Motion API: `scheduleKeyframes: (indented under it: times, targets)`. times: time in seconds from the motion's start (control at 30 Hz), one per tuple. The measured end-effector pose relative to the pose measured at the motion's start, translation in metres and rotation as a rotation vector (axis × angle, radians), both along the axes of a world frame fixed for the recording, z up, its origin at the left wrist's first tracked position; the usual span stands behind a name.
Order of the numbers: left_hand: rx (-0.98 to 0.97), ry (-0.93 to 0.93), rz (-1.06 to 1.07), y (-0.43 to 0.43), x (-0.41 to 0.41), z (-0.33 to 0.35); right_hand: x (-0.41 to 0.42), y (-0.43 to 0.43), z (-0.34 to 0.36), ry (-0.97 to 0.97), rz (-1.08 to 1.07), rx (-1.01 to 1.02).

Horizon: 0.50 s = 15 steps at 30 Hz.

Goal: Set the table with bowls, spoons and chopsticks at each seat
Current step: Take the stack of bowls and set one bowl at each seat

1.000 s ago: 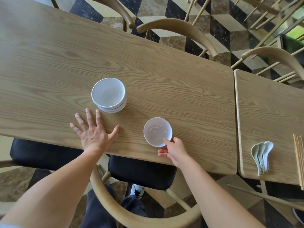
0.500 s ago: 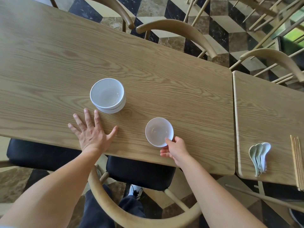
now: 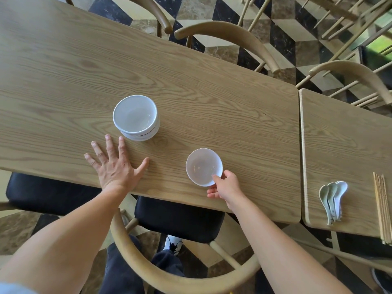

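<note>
right hand [image 3: 226, 186]: pinches rim of single bowl [image 3: 202, 166], near front edge of desk [image 3: 212, 92].
left hand [image 3: 115, 168]: flat, fingers spread, on desk beside bowl stack [image 3: 135, 116].
spoons [image 3: 333, 200], chopsticks [image 3: 382, 209]: far right, on adjoining desk [image 3: 339, 134].

Bowls numbered four as far as showed — one lone bowl [image 3: 204, 166] and a stack [image 3: 135, 116] of three. Spoons [image 3: 333, 199] were three; the chopsticks [image 3: 381, 209] made one bundle, too tight to count.
</note>
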<state>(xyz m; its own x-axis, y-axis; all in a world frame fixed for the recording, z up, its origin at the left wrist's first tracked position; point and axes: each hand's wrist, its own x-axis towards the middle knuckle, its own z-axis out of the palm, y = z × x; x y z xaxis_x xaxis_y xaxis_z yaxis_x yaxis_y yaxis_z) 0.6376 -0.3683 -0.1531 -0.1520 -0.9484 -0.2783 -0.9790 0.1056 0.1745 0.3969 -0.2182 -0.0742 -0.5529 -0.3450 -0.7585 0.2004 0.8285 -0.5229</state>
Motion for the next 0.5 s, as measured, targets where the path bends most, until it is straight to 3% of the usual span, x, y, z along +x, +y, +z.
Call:
scheduleKeyframes:
  times: [0.5]
  targets:
    - [-0.02, -0.012, 0.014, 0.0, -0.002, -0.001, -0.012, 0.005, 0.001, 0.063, 0.084, -0.008]
